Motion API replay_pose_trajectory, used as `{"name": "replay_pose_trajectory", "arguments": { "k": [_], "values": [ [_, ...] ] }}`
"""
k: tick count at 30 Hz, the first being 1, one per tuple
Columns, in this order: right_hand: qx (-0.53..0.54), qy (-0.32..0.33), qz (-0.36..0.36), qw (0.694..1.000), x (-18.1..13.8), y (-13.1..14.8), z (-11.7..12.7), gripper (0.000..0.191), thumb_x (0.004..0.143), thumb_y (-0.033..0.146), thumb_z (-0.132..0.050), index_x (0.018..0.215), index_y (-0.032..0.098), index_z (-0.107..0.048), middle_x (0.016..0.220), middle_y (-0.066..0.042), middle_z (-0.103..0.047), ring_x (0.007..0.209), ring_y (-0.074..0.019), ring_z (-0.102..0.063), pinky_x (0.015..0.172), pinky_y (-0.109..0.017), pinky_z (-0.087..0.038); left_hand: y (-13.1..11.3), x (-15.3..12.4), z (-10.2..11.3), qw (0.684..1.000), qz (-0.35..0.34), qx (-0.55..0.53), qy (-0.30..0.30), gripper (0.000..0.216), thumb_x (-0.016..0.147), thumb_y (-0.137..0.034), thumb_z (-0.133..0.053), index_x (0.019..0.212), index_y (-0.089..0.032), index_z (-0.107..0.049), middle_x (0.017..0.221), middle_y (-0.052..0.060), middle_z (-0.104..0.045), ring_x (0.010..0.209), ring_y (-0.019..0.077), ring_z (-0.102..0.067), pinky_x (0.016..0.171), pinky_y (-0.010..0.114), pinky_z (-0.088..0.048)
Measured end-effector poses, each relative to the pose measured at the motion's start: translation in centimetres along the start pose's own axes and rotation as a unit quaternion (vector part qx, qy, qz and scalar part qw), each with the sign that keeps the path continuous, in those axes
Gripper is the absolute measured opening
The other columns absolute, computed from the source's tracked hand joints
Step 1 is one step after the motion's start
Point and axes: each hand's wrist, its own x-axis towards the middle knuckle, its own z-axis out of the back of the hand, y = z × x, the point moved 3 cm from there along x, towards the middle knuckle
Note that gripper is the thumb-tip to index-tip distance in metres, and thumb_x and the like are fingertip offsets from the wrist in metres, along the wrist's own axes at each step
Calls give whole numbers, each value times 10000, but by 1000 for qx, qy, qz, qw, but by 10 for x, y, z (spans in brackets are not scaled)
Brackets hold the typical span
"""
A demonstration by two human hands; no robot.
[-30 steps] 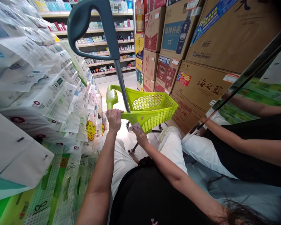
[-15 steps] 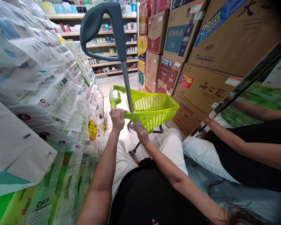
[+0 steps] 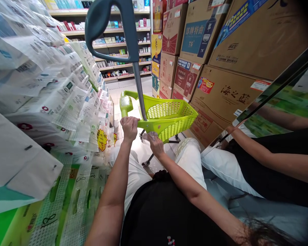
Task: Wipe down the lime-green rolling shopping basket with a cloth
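A lime-green shopping cart basket (image 3: pixel 179 120) with perforated sides stands in front of my knees. My left hand (image 3: pixel 129 128) is wrapped round its green rim bar, close to the metal pole (image 3: pixel 139 87). That pole rises to a dark grey loop handle (image 3: pixel 132 37). Below and right of it, my right hand (image 3: pixel 157 146) holds a thin greyish cloth (image 3: pixel 151 136) against the underside of the cart's near side. Its fingers are partly covered by the cloth and the cart.
Bagged tissue packs (image 3: pixel 74 92) are stacked closely on the left. Cardboard cartons (image 3: pixel 231 92) form a wall on the right, beside a mirror (image 3: pixel 279 102) reflecting my arm and clothes. Stocked shelves (image 3: pixel 118 46) stand across the aisle's far end.
The view has tilted slightly, so the handle sits higher. My right hand and cloth have shifted a little along the cart's side; my left hand keeps its grip.
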Motion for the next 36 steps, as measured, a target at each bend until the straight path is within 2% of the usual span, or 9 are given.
{"name": "replay_pose_trajectory", "arguments": {
  "k": [4, 11, 18, 20, 25, 27, 29, 33, 36],
  "values": [
    [5, -18, 1, 1000, 16, 7, 9, 458, 1021, 135, -443, 1381, 281, -684, 1146, -146, -709, 966, -238, -678, 921, -366, -546, 0, -1, 0, 1000, -3, -2, 7, 543, 1064, -490, -289, 848, -259, -730, 835, 66, -699, 900, 273, -555, 947, 484, -343],
    [-17, 83, -34, 996, -39, -13, -21, 471, 942, 49, -506, 1288, 269, -737, 1205, -132, -738, 968, -238, -717, 806, -321, -603, -1, -2, 2, 1000, -6, 6, -2, 544, 1067, -495, -289, 831, -260, -719, 833, 64, -708, 892, 269, -551, 932, 477, -339],
    [31, -48, 1, 998, 13, 1, 6, 419, 1017, 153, -490, 1361, 278, -694, 1210, -141, -714, 1091, -251, -686, 972, -358, -553, 0, -2, 0, 1000, 0, 5, 1, 561, 1064, -515, -272, 840, -262, -719, 851, 69, -709, 915, 274, -553, 941, 480, -342],
    [22, -32, -1, 999, 8, 2, 0, 435, 1004, 124, -480, 1346, 268, -706, 1198, -147, -717, 1035, -246, -696, 942, -363, -564, 1, -2, 0, 1000, 4, 1, 4, 560, 1063, -515, -275, 844, -260, -723, 855, 71, -707, 911, 275, -549, 945, 482, -339],
    [-8, 80, -59, 995, -43, -9, -27, 464, 932, 63, -525, 1298, 267, -725, 1247, -138, -719, 951, -233, -720, 765, -305, -596, -1, -2, 2, 1000, 0, 2, -1, 557, 1064, -505, -281, 824, -256, -718, 850, 71, -714, 897, 274, -545, 945, 486, -334],
    [-10, 97, -85, 992, -44, -11, -26, 475, 930, 70, -545, 1316, 291, -710, 1259, -120, -718, 910, -218, -727, 712, -276, -584, -1, -2, 2, 1000, -3, 4, -4, 562, 1065, -506, -275, 830, -255, -719, 854, 71, -716, 898, 272, -550, 948, 486, -335],
    [0, 57, -84, 995, -29, -7, -15, 437, 964, 115, -542, 1331, 290, -703, 1234, -123, -726, 896, -214, -727, 726, -271, -577, -2, -2, 2, 1000, -5, 3, -5, 574, 1065, -515, -265, 832, -255, -720, 850, 71, -714, 900, 272, -554, 952, 487, -336],
    [36, -83, -42, 995, 7, 9, 14, 368, 1035, 224, -477, 1313, 244, -717, 1196, -157, -728, 1009, -241, -709, 879, -310, -564, -2, -3, 2, 1000, -2, 3, -5, 612, 1059, -550, -236, 818, -257, -716, 847, 78, -713, 918, 280, -559, 956, 495, -344],
    [46, -97, -33, 994, 12, 15, 23, 363, 1032, 208, -466, 1277, 234, -732, 1172, -158, -730, 1043, -249, -699, 900, -318, -558, -2, -4, 2, 1000, 4, -13, -1, 649, 1055, -580, -185, 883, -257, -721, 891, 84, -720, 947, 280, -575, 986, 506, -351]
  ]
}}
